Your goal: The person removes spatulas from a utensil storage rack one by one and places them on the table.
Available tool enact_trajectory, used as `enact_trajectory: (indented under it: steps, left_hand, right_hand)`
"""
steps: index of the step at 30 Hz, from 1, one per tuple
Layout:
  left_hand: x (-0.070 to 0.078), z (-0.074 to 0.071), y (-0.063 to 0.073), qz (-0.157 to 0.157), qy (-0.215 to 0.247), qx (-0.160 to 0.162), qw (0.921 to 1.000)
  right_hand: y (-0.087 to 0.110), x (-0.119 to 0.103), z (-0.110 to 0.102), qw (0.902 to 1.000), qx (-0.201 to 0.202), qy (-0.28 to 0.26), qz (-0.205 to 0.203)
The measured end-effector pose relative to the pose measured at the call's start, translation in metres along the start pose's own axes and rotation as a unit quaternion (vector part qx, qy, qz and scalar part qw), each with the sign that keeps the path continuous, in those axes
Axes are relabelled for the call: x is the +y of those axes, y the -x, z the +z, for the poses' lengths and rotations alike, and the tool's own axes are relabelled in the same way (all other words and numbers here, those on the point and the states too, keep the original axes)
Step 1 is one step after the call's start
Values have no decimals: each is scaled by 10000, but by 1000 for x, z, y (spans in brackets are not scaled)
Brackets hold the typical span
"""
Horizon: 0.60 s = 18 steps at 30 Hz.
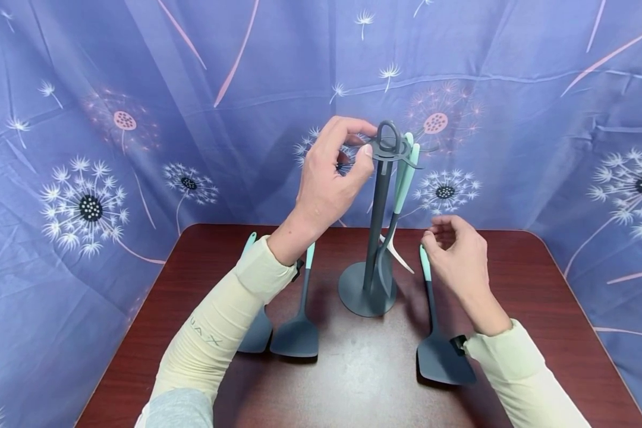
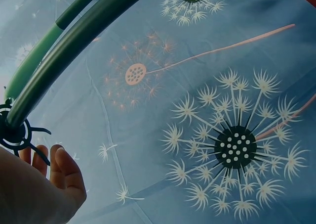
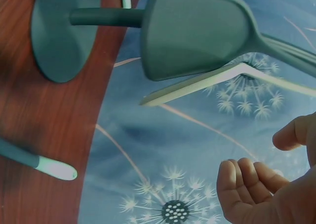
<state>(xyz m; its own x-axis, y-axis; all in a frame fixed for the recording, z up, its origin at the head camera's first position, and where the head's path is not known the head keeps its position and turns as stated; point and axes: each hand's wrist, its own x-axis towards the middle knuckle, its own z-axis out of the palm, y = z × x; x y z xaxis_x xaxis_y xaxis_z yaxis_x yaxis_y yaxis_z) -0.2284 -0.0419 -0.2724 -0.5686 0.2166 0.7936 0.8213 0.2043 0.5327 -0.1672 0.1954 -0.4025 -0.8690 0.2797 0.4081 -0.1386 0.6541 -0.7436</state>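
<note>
A dark grey utensil stand point(image 1: 376, 220) rises from a round base, with a loop and hooks at its top. My left hand point(image 1: 326, 178) holds the edge of that top between thumb and fingers. Mint-handled utensils point(image 1: 405, 181) hang on the stand's right side; the right wrist view shows a broad grey turner head point(image 3: 197, 33) and a cream-coloured utensil point(image 3: 192, 87) beside it. My right hand point(image 1: 462, 255), fingers loosely bent and holding nothing, hovers above the handle end of a mint-handled turner point(image 1: 444, 359) lying on the table.
Two more mint-handled turners lie left of the stand, one turner point(image 1: 295, 339) beside another turner point(image 1: 257, 334) partly hidden by my left forearm. The reddish-brown table point(image 1: 353, 386) ends at a blue dandelion-print curtain point(image 1: 278, 53) behind and at both sides.
</note>
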Motion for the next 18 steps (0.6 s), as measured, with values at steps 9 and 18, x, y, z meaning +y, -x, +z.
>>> enact_trajectory:
  steps: [9, 18]
  left_hand:
    - [0, -1, 0, 4, -36, 8, 10000]
    - [-1, 0, 0, -14, 16, -39, 10000]
  right_hand:
    - [3, -15, -3, 9990, 120, -337, -266]
    - [6, -22, -5, 9976, 185, -498, -439]
